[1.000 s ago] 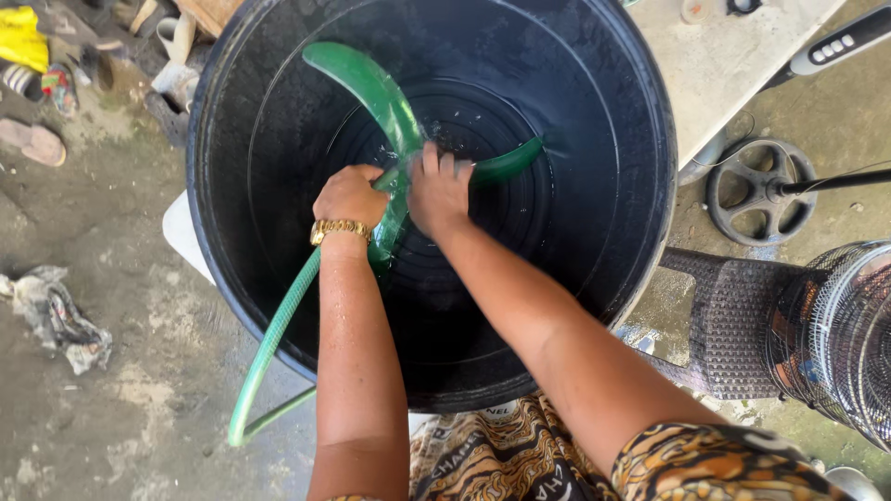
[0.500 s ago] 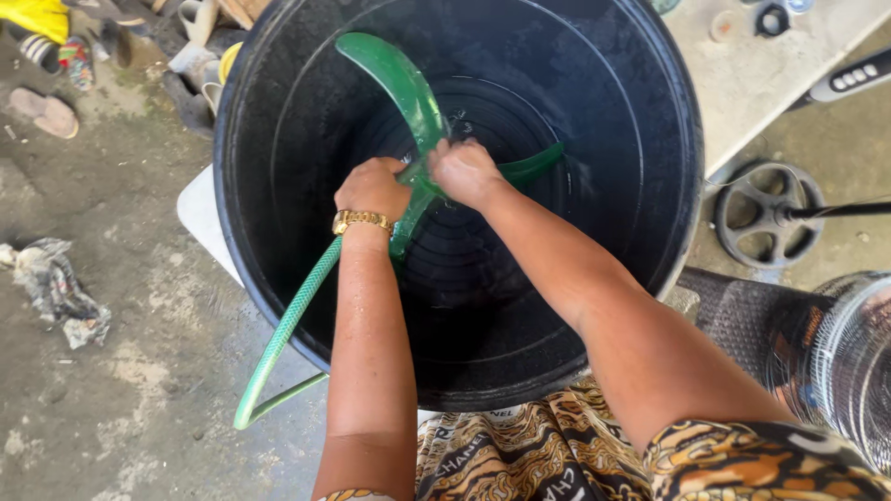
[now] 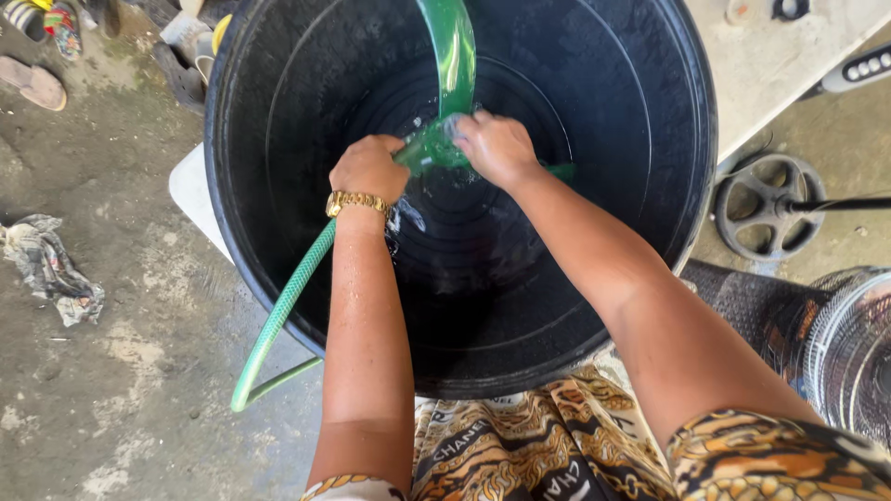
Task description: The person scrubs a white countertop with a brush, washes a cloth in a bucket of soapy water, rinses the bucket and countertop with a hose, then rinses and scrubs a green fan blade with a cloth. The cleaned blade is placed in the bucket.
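Head view | left hand (image 3: 369,169) grips green hose (image 3: 278,315) | right hand (image 3: 497,147) clasps green fan blade (image 3: 447,56) over black tub (image 3: 691,148) | washing underway, blade wet

Concrete floor (image 3: 121,390), grey, stained, pale patches. Big black tub (image 3: 278,83) stands on it, over white flat board (image 3: 197,190) showing at tub's left side. Crumpled rag (image 3: 51,269) far left, well apart from tub. Sandal (image 3: 32,82) and colourful footwear (image 3: 60,23) at top left corner. Green hose (image 3: 278,315) runs from floor up over tub rim. Fan motor wheel (image 3: 766,204) at right; wire fan guard (image 3: 849,353) lower right.
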